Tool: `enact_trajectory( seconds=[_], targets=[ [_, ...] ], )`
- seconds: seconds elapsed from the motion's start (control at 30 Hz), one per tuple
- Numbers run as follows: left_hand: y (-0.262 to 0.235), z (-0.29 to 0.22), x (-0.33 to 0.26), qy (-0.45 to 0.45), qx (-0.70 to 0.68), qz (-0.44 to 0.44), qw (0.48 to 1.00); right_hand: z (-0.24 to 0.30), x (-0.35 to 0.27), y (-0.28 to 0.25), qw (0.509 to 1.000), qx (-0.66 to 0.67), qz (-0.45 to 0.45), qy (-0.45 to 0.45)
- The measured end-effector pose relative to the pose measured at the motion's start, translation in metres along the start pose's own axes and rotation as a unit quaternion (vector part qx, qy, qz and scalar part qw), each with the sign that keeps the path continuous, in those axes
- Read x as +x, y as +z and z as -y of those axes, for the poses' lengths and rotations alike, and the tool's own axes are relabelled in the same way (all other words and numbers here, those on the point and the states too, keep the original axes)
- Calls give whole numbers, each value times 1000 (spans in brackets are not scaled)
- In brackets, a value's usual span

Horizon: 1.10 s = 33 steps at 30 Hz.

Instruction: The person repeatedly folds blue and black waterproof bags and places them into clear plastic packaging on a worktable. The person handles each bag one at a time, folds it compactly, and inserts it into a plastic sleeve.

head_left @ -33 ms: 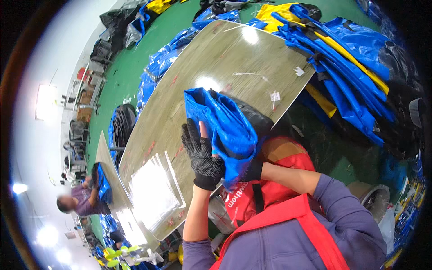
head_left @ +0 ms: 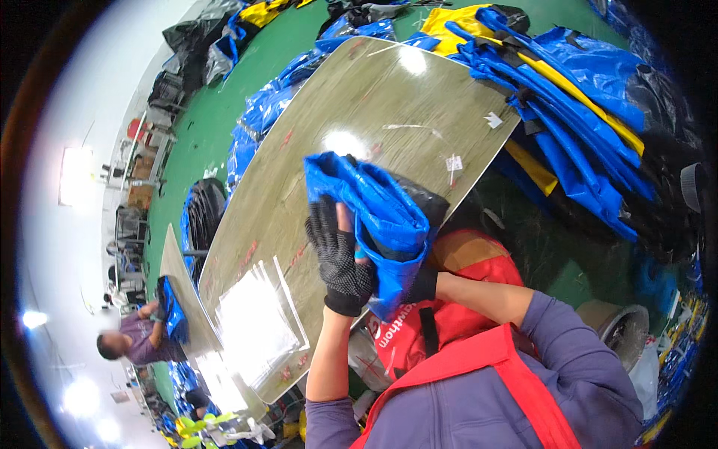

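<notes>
A folded blue bag (head_left: 389, 224) of shiny tarpaulin-like material, with a black part on its far side, is between my hands above the near edge of the table. My left hand (head_left: 340, 262), in a black dotted glove with a bare index fingertip, lies along the bag's left side. Its fingers are stretched upward against the material. At the lower right my right hand (head_left: 425, 286), also in a black glove, grips the bag. Its fingers are hidden behind the folds.
The wood-patterned table (head_left: 336, 97) carries a stack of clear plastic sheets (head_left: 258, 322) and a small white label (head_left: 454, 163). Blue and yellow bags (head_left: 568, 112) are piled at the far right. A red bag (head_left: 479, 273) is against my front. Far left, a person (head_left: 142, 333) handles blue material.
The bag's folds have spread a little, and its lower end is slightly lower. Both hands remain in nearly the same place on it.
</notes>
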<state>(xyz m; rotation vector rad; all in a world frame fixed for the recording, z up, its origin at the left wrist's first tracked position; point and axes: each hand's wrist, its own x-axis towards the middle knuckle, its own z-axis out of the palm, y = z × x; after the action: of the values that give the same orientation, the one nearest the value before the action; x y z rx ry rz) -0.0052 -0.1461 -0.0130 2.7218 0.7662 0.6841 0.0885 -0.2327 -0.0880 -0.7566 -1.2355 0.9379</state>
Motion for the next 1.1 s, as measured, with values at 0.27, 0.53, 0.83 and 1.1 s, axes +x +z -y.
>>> enact_trajectory(
  seconds=[0.27,0.53,0.83,1.1],
  targets=[
    [-29,-37,14,-21,-85,-107,990,-7,-1,-2,998,42,-53,0],
    [-2,-21,41,-25,184,85,979,-4,-13,2,999,-12,-22,26],
    [30,18,36,-94,245,123,957,-5,-23,-10,993,-97,38,60],
    [28,8,40,-112,227,87,964,156,25,-55,820,-440,289,223]
  ],
)
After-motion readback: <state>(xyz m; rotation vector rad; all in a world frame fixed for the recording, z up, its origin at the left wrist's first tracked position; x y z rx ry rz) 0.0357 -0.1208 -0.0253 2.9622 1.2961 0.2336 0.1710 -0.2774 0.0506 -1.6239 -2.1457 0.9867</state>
